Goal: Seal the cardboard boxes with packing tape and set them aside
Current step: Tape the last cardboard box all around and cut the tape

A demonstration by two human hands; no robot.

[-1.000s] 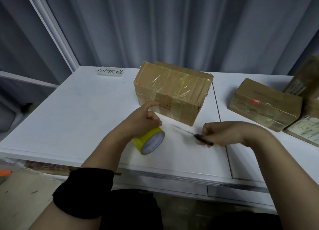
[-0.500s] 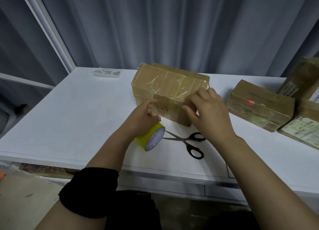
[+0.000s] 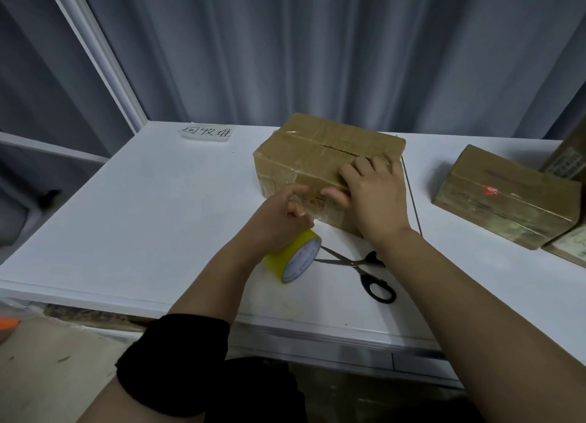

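Head view. I judge sealing nearly complete: the centre box (image 3: 317, 156) carries tape along its top seam, and my right hand (image 3: 374, 197) presses it with flat fingers. Setting aside remains. My left hand (image 3: 279, 219) grips the tape roll (image 3: 295, 254) just in front of that box. Count: one roll, one scissors (image 3: 364, 270) in front of it, three further boxes (image 3: 504, 197) to its right (two cropped by the frame edge).

Tabletop (image 3: 142, 216): white. Centre box (image 3: 317, 150): brown. Right-edge box (image 3: 507, 207): brown, small red mark. Tape roll (image 3: 282, 259): yellow, white side with blue print. Scissors (image 3: 377, 288): black handles, silver blades. Label (image 3: 206, 133) at back edge: white, black characters. Curtain (image 3: 317, 48): grey-blue.
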